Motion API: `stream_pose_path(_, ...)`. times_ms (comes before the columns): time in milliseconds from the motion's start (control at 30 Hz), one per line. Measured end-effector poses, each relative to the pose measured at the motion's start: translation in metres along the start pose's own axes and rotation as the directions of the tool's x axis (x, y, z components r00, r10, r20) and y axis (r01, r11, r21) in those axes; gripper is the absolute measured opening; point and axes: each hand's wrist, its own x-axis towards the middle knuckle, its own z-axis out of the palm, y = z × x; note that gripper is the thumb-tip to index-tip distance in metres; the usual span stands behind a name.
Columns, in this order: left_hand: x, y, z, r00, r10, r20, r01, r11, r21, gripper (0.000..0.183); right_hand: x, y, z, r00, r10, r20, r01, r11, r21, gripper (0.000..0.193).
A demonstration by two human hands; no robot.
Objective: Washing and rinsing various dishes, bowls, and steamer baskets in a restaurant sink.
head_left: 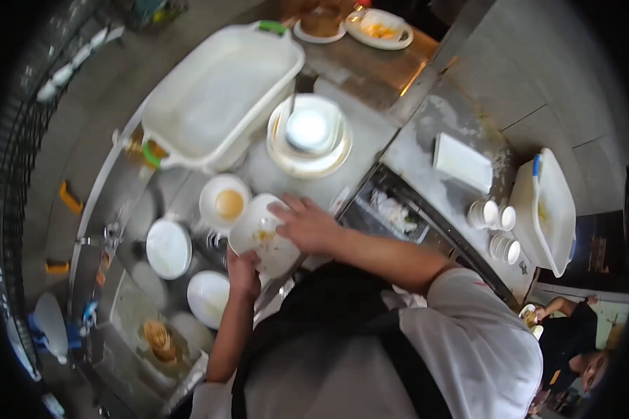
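A white dish with yellowish food scraps in it is tilted in front of my body. My left hand grips its near left rim, the thumb on the inner side. Over its right side reaches my right hand, fingers spread and touching the inner surface near the rim. Just beyond the dish, a white bowl holds something light brown. Farther off stands a stack of plates and bowls, with a utensil handle sticking up from it.
A big white tub lies at the back left. White plates sit by the sink, which has a brown brush-like thing in it. To the right are a bin with waste, a rectangular dish, cups and a second tub.
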Motion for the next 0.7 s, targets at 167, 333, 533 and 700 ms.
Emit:
stream_pose_path(167, 0.004, -0.021, -0.071, 0.996, -0.019, -0.082, 0.013, 0.997, -0.078, 0.071, -0.031, -0.013, 0.001, 0.994, -0.028, -0.109, 0.048, 0.981, 0.189, 0.030)
stream_pose_path(333, 0.062, -0.089, -0.135, 0.989, 0.070, -0.134, -0.062, 0.996, 0.060, 0.064, -0.161, 0.025, -0.028, 0.667, 0.739, -0.097, -0.742, 0.670, 0.002, 0.045)
stream_pose_path(533, 0.094, -0.144, -0.127, 0.957, 0.197, -0.214, -0.136, 0.954, 0.268, 0.054, -0.122, 0.112, -0.120, 0.476, 0.827, -0.300, -0.715, 0.562, 0.415, 0.036)
stream_pose_path(700, 0.100, -0.139, -0.088, 0.920, 0.252, -0.299, -0.041, 0.822, 0.569, 0.064, -0.044, 0.354, -0.156, 0.345, 0.936, -0.067, -0.238, 0.156, 0.959, 0.039)
